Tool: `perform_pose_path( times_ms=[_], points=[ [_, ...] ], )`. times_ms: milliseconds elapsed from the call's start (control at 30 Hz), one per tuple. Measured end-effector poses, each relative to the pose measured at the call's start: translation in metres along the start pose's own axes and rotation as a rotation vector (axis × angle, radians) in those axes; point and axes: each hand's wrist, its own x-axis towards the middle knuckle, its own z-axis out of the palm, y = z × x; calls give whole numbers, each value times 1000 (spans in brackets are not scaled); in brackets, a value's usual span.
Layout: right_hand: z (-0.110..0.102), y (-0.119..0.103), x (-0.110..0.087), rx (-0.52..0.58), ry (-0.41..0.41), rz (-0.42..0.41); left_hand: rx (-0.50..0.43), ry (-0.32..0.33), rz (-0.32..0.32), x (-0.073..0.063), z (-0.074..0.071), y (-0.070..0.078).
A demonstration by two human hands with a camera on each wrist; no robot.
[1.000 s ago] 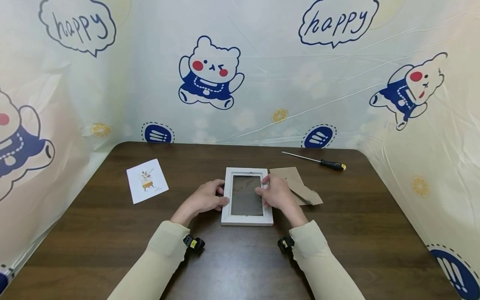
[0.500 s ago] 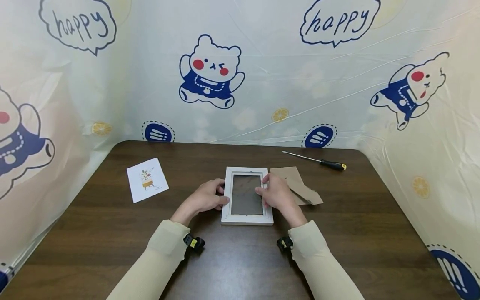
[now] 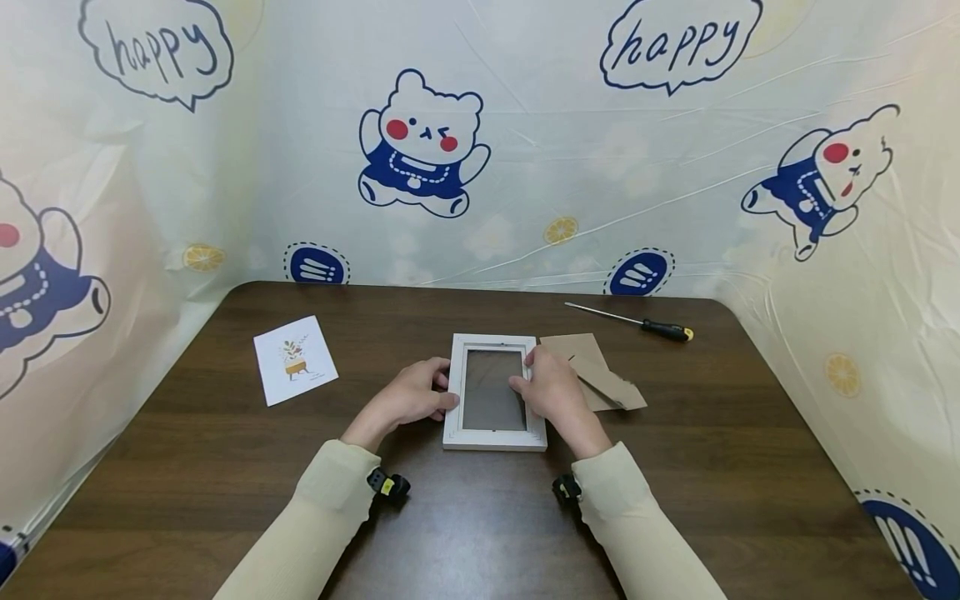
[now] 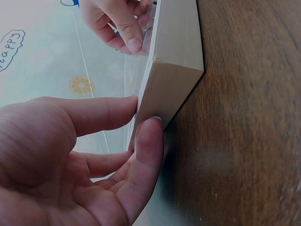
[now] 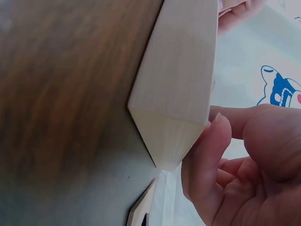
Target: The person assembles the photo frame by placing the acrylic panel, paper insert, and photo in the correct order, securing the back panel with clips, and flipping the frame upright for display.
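Observation:
A white picture frame point(image 3: 457, 433) lies flat on the brown table, a dull grey pane point(image 3: 491, 392) in its opening. My left hand point(image 3: 412, 393) grips the frame's left side, with the thumb at its upper edge and a finger against the side wall point(image 4: 164, 99). At the frame's right side, my right hand point(image 3: 555, 387) has its fingers curled at the edge, and its thumb reaches in over the pane. In the right wrist view, a bent finger of the right hand point(image 5: 235, 155) lies right at the corner of the pale side wall point(image 5: 174, 66).
Torn brown cardboard point(image 3: 600, 367) lies just right of the frame, partly behind the right hand. Farther back rests a screwdriver point(image 3: 663, 330) with a black and yellow handle. A white card point(image 3: 296, 362) with a potted plant print lies to the left. A printed curtain point(image 3: 525, 167) surrounds the table.
My right hand has turned slightly at the frame's right side, its lower fingers now less visible. The left hand and the frame stay in place.

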Motion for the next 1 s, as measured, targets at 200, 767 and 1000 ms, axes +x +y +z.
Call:
perform_pose_path(
  times_ms=[200,767,1000],
  points=[
    [0,-1,-1,15,-14,5,-2,3,6,1,0,-1],
    [0,0,-1,9,-25,0,9,10,-4,1,0,-2],
    [-1,0,-2,19,-35,-2,11,6,-4,1,0,-2]
  ],
)
